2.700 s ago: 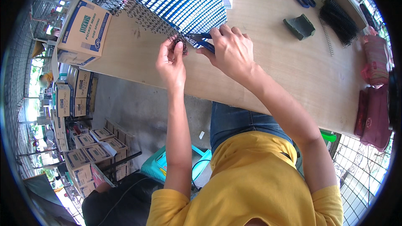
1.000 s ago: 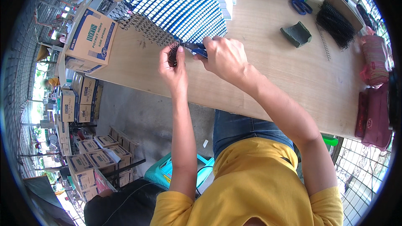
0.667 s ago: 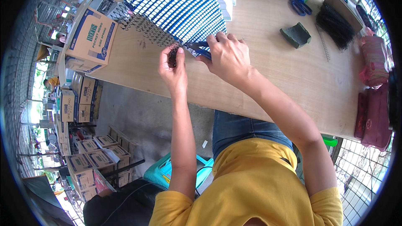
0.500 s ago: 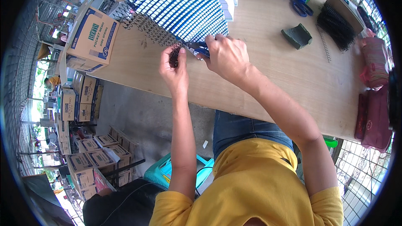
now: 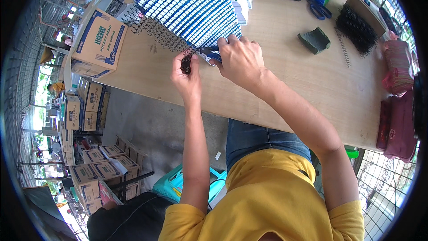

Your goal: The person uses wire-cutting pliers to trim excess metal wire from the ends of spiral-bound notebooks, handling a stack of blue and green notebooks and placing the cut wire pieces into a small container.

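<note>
My right hand (image 5: 242,58) is closed round blue-handled pliers (image 5: 215,54), whose dark jaws point left at the near corner of a fanned stack of blue-and-white notepads (image 5: 187,6). From the stack's left side stick out many dark spiral wire ends (image 5: 156,30). Just below the jaws my left hand (image 5: 186,73) is curled, thumb and fingers closed around a bunch of dark wire pieces (image 5: 186,64). The exact contact between jaws and wire is too small to make out.
A cardboard box (image 5: 99,40) stands at the table's left edge. To the right lie a dark green curved block (image 5: 314,40), blue-handled scissors (image 5: 319,10), a loose spiral wire (image 5: 344,49) and a bundle of black spirals (image 5: 356,29). Pouches (image 5: 398,125) line the right edge.
The pliers and both hands stay at the same corner of the stack, with only a very slight shift. The view has moved slightly.
</note>
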The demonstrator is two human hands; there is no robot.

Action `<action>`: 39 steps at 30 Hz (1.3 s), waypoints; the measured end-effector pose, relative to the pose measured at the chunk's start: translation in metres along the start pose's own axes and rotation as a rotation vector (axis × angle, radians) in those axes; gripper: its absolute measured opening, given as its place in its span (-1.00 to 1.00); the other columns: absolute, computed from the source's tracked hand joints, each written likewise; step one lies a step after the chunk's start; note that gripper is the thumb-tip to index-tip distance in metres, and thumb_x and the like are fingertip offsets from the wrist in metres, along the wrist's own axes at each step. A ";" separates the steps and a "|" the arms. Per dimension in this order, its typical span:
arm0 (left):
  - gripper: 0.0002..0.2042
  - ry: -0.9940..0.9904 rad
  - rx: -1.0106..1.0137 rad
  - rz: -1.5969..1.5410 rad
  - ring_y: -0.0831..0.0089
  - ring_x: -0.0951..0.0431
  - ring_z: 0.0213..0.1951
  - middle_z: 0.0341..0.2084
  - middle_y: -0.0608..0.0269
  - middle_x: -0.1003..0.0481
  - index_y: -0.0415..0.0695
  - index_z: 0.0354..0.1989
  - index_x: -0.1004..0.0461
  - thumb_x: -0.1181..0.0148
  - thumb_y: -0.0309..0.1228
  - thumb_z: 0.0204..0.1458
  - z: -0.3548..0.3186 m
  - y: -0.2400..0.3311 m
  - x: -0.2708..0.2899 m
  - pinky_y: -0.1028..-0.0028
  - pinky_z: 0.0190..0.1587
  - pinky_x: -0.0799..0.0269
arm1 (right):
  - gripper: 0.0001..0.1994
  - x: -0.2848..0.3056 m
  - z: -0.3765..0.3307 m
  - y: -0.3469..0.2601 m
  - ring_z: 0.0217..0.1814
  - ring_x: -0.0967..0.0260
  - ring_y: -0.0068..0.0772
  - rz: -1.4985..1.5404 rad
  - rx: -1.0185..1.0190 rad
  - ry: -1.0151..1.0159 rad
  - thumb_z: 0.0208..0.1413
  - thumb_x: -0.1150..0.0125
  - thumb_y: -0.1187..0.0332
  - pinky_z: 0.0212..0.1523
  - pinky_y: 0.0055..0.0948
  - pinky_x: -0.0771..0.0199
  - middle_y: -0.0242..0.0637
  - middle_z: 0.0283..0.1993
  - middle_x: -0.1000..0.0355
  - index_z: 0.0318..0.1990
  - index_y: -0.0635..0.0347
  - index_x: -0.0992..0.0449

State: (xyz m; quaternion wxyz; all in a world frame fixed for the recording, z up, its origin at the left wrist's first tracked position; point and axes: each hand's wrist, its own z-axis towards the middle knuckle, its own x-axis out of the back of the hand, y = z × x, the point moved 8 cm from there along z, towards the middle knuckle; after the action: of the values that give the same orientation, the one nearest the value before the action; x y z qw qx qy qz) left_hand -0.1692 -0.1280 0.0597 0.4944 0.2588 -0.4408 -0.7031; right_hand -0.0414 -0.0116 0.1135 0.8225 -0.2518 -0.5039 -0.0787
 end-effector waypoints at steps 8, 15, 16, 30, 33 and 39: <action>-0.90 0.002 -0.027 -0.059 0.80 -0.22 -0.56 -0.48 0.48 -0.44 -0.23 -0.18 -0.51 -0.21 -0.53 0.16 0.002 -0.004 0.000 0.68 -0.57 -0.09 | -0.56 0.007 0.001 -0.005 -0.09 -0.48 -0.01 -0.066 0.026 0.012 -0.02 -0.37 0.09 -0.20 -0.05 -0.48 -0.05 -0.19 -0.47 -0.16 0.28 -0.48; -0.91 0.004 -0.012 -0.049 0.80 -0.22 -0.56 -0.46 0.47 -0.47 -0.22 -0.18 -0.51 -0.20 -0.55 0.16 0.003 -0.003 -0.001 0.69 -0.56 -0.09 | -0.68 -0.005 0.011 -0.003 -0.34 -0.55 0.00 0.054 0.056 -0.117 -0.02 -0.33 0.22 -0.37 -0.10 -0.53 -0.02 -0.36 -0.50 -0.26 0.30 -0.49; -0.90 0.001 0.002 -0.040 0.79 -0.23 -0.56 -0.45 0.46 -0.47 -0.22 -0.18 -0.51 -0.20 -0.55 0.16 0.003 -0.005 0.001 0.68 -0.56 -0.11 | -0.70 -0.006 0.012 -0.004 -0.37 -0.56 0.00 0.080 0.062 -0.141 -0.02 -0.33 0.24 -0.38 -0.11 -0.54 -0.02 -0.38 -0.50 -0.28 0.30 -0.49; -0.81 -0.045 0.458 -0.625 0.73 -0.34 -0.44 -0.33 0.36 -0.53 -0.06 -0.07 -0.47 -0.23 -0.40 0.16 -0.013 -0.004 -0.015 0.68 -0.51 -0.17 | -0.60 0.015 -0.003 0.001 -0.19 -0.52 -0.08 -0.053 0.014 0.121 -0.05 -0.40 0.12 -0.30 -0.13 -0.54 -0.07 -0.28 -0.49 -0.23 0.28 -0.48; -0.81 -0.040 0.409 -0.553 0.76 -0.30 -0.47 -0.37 0.39 -0.52 -0.08 -0.08 -0.48 -0.25 -0.37 0.16 -0.006 0.000 -0.014 0.67 -0.55 -0.13 | -0.63 0.010 0.002 0.002 -0.30 -0.54 -0.07 0.005 0.025 0.083 -0.05 -0.40 0.14 -0.36 -0.15 -0.54 -0.08 -0.36 -0.50 -0.30 0.28 -0.47; -0.84 0.020 0.344 -0.431 0.80 -0.25 -0.54 -0.44 0.42 -0.49 -0.14 -0.13 -0.50 -0.24 -0.39 0.18 0.001 -0.001 -0.007 0.69 -0.59 -0.06 | -0.66 0.009 0.002 0.011 -0.38 -0.55 -0.05 0.081 -0.018 0.000 -0.03 -0.38 0.15 -0.40 -0.16 -0.53 -0.12 -0.41 -0.51 -0.34 0.26 -0.47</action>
State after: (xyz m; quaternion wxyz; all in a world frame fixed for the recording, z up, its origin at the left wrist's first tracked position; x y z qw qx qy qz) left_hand -0.1675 -0.1213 0.0586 0.2867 0.4334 -0.4836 -0.7044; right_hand -0.0348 -0.0002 0.1186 0.8227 -0.2795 -0.4926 -0.0497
